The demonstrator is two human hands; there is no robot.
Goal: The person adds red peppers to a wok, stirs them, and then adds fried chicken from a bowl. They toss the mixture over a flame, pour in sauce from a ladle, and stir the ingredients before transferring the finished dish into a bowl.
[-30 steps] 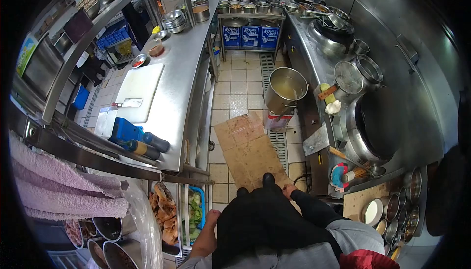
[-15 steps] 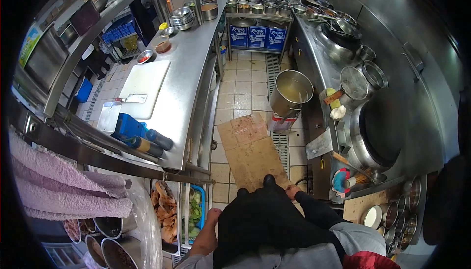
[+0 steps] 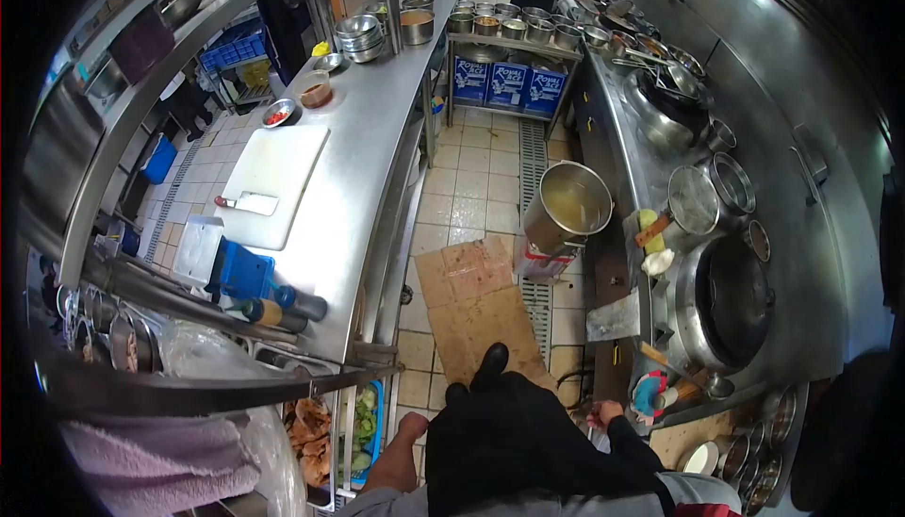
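My left hand (image 3: 412,426) hangs at my side, fingers curled in a loose fist with nothing visible in it. It is nearest to a blue-rimmed tray of green vegetables (image 3: 363,427). Low by the stove front, my right hand (image 3: 608,412) has its fingers closed; whatever is in them, if anything, is too small to make out. Close to that hand are a red and blue cloth (image 3: 649,394), a ladle (image 3: 718,386) and a bamboo brush (image 3: 689,390). A black wok (image 3: 740,300) sits on the burner ahead on the right.
Cardboard (image 3: 476,305) covers the floor tiles under my feet. Ahead, a large pot of liquid (image 3: 568,208) stands on a tin. On the left counter lie a white cutting board (image 3: 273,182) and a cleaver (image 3: 255,203). Roasted meat (image 3: 308,442) fills a tray at lower left.
My view has shifted forward along the aisle. My right hand has moved right and back, closer to the stove's near end. My left hand stays low at my side.
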